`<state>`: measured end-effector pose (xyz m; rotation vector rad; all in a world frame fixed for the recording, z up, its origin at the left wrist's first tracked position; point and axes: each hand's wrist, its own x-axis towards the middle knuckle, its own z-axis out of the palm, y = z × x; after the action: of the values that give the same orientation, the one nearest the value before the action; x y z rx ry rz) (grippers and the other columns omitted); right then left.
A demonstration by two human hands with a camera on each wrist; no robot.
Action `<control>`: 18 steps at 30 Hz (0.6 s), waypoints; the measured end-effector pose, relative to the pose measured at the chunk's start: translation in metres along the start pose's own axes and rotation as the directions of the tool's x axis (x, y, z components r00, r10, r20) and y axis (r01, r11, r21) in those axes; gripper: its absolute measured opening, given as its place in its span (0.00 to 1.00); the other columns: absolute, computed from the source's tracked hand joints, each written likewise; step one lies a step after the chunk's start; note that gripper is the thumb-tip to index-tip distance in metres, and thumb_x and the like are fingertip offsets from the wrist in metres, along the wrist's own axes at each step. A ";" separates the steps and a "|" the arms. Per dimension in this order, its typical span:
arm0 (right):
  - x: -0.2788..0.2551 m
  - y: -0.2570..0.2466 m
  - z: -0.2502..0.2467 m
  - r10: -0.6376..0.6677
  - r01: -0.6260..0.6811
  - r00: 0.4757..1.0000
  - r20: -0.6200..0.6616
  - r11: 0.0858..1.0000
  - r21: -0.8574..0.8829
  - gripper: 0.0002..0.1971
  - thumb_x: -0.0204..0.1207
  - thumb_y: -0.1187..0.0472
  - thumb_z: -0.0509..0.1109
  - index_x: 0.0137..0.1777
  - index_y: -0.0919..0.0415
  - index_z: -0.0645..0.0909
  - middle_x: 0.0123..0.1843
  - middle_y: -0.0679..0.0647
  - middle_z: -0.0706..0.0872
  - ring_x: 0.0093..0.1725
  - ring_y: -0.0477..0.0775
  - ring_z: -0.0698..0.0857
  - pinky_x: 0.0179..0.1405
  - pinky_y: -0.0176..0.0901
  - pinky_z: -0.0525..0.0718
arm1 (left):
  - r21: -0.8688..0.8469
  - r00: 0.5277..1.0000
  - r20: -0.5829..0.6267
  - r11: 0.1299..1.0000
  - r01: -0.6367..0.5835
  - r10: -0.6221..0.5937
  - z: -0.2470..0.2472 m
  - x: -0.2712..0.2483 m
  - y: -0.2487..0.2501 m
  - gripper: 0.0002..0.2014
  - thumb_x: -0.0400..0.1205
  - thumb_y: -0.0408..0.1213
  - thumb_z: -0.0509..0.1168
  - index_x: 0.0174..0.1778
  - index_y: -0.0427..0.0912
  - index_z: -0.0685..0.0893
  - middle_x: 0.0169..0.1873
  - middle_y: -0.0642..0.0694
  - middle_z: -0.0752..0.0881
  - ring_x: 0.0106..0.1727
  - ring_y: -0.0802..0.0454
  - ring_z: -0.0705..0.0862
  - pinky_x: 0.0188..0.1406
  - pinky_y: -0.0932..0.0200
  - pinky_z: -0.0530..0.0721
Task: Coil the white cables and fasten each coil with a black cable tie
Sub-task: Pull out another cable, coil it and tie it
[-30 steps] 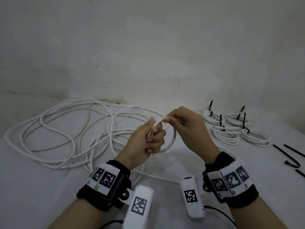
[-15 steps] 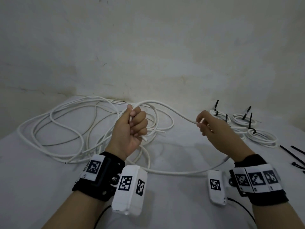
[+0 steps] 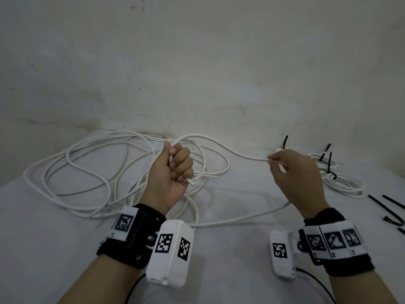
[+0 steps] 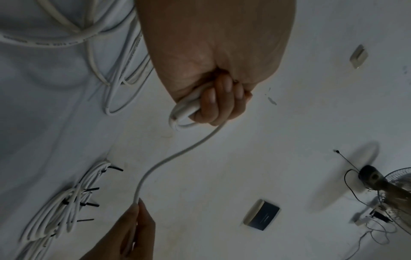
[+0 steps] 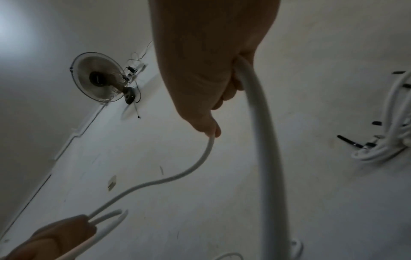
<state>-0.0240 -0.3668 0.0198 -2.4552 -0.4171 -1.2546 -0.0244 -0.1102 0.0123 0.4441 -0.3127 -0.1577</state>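
Observation:
My left hand [image 3: 175,167] is held up in a fist, gripping a small loop of white cable [image 4: 184,112] with the cut end poking out below the fingers. From that fist the white cable [image 3: 230,150] arcs rightward to my right hand [image 3: 285,163], which pinches it between thumb and fingertips [image 5: 211,130]. Behind the right hand the cable drops to the white table [image 3: 230,238] and runs back left. A loose tangle of white cables [image 3: 87,172] lies at the left rear of the table.
Several finished coils [image 3: 344,183] with black ties standing up lie at the right rear. Loose black cable ties [image 3: 385,209] lie by the right edge. A pale wall rises behind the table. A wall fan [image 5: 100,79] shows in the right wrist view.
The hands were together around a small loop; they have moved apart. My right hand has slid rightward along the cable, drawing out a length, while the left fist rose and shifted left.

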 end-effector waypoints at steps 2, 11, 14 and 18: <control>-0.001 -0.006 0.002 -0.151 0.160 0.985 0.086 0.981 -0.111 0.06 0.73 0.63 0.69 0.37 0.60 0.85 0.35 0.53 0.87 0.30 0.60 0.85 0.25 0.45 0.81 | 0.001 1.000 -0.010 1.000 -0.020 0.020 0.001 0.000 -0.001 0.26 0.86 0.49 0.46 0.23 0.46 0.74 0.16 0.54 0.65 0.17 0.59 0.53 0.11 0.70 0.60; -0.016 -0.096 -0.009 -0.589 0.620 0.707 0.391 0.783 0.058 0.10 0.65 0.57 0.77 0.27 0.55 0.80 0.28 0.48 0.79 0.25 0.51 0.80 0.20 0.35 0.63 | 0.212 0.994 -0.041 0.971 0.112 -0.106 0.006 -0.001 -0.015 0.21 0.87 0.49 0.43 0.31 0.44 0.65 0.16 0.53 0.64 0.12 0.62 0.61 0.11 0.70 0.61; -0.011 -0.100 -0.025 -0.578 0.532 0.763 0.290 0.816 0.226 0.09 0.62 0.55 0.79 0.35 0.53 0.81 0.33 0.46 0.82 0.31 0.47 0.78 0.29 0.29 0.60 | 0.349 0.976 0.013 0.916 0.198 -0.216 0.008 -0.005 -0.026 0.16 0.83 0.49 0.48 0.32 0.43 0.64 0.17 0.53 0.65 0.13 0.62 0.62 0.13 0.70 0.63; -0.004 -0.087 -0.030 -0.431 0.311 0.828 0.358 0.885 0.346 0.12 0.64 0.47 0.76 0.33 0.54 0.82 0.30 0.38 0.75 0.28 0.38 0.71 0.29 0.28 0.68 | 0.399 0.972 0.041 0.896 0.197 -0.232 0.010 -0.010 -0.033 0.15 0.82 0.49 0.50 0.33 0.43 0.65 0.19 0.52 0.66 0.17 0.60 0.65 0.18 0.68 0.67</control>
<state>-0.0840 -0.3024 0.0479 -2.4578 -1.1634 -0.6957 -0.0397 -0.1418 0.0033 0.8741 -0.3834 -0.3345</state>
